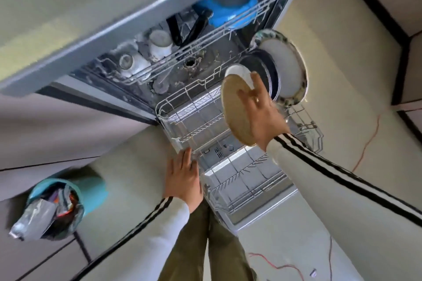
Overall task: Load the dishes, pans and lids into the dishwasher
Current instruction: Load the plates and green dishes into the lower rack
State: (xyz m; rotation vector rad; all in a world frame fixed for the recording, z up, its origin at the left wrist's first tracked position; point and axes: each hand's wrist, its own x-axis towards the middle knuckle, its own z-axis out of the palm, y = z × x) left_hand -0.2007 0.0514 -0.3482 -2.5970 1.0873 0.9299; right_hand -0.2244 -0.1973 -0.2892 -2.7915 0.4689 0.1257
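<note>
My right hand (pixel 260 109) grips a round tan plate (pixel 235 112) on edge, held above the pulled-out lower rack (pixel 182 118) of the open dishwasher. A small white plate (pixel 239 73) sits just behind it. Further right in the rack stand a dark plate (pixel 262 64) and a large white plate with a patterned rim (pixel 285 68). My left hand (pixel 182 178) rests with straight fingers on the rack's near left corner. The upper rack (pixel 194 48) holds white cups (pixel 159 44), a black-handled item and a blue bowl (pixel 230 7).
The open dishwasher door (pixel 246 180) lies below the rack, close to my legs. A teal bin (pixel 57 207) full of wrappers stands on the floor at the left. Red and black wires (pixel 365 148) trail over the floor at the right. The countertop edge (pixel 114 29) overhangs the machine.
</note>
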